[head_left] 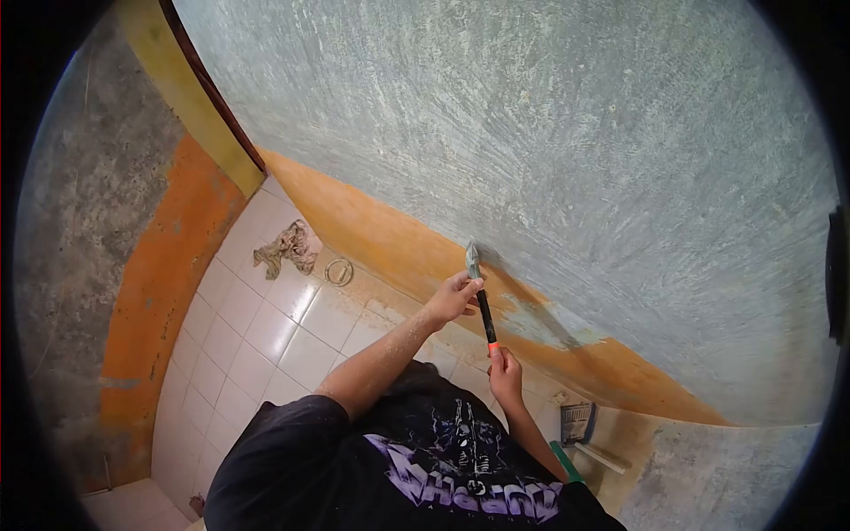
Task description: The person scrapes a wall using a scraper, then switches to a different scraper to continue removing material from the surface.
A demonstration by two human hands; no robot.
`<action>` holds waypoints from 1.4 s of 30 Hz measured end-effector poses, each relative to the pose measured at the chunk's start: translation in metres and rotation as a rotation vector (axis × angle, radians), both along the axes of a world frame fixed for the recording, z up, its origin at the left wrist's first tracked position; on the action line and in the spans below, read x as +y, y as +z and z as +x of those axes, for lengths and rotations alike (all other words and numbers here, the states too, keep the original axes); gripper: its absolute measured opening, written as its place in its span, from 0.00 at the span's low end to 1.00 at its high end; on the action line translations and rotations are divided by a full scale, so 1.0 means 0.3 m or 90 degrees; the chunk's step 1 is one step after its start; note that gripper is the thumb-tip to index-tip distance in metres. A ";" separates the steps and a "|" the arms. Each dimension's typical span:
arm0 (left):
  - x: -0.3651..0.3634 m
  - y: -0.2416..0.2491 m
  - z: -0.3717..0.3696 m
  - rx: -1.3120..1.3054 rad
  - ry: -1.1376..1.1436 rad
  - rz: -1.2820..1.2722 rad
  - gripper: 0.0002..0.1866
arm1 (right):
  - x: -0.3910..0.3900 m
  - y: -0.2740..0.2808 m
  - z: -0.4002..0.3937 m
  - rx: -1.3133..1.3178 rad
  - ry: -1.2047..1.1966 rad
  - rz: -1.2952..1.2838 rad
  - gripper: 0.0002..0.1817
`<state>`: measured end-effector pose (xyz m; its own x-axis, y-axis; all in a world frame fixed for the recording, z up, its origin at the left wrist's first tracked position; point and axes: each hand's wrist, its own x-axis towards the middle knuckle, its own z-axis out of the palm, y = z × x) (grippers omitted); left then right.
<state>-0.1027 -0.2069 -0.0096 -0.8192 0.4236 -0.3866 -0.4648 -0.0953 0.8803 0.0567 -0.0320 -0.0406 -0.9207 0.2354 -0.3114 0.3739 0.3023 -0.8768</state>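
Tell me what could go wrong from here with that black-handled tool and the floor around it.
The left hand is close to the head of the black-handled tool, so a slip might knock its fingers against the wall. The crumpled cloth and the ring lying loose on the tiled floor could catch a foot.

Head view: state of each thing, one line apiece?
Wall: grey above, patchy orange below
Long-handled tool: held; wall contact unclear
Left hand: gripping it near its head
Right hand: gripping it lower down
Tiled floor: dusty along the wall
Cloth: crumpled on the floor
Ring: lying on the floor
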 end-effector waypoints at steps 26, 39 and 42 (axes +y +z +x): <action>-0.028 0.003 -0.014 0.030 -0.024 -0.046 0.23 | -0.033 0.047 0.006 0.020 -0.018 0.078 0.23; -0.108 0.020 -0.059 -0.009 -0.053 -0.010 0.22 | -0.134 0.103 -0.031 0.076 -0.027 0.166 0.21; -0.100 0.025 -0.063 -0.009 -0.044 -0.021 0.23 | -0.135 0.048 -0.023 0.087 -0.062 0.100 0.22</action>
<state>-0.1217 -0.2368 -0.0022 -0.7829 0.4659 -0.4123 -0.4814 -0.0338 0.8759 0.0498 -0.0724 -0.0263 -0.9224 0.3608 -0.1377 0.2887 0.4076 -0.8663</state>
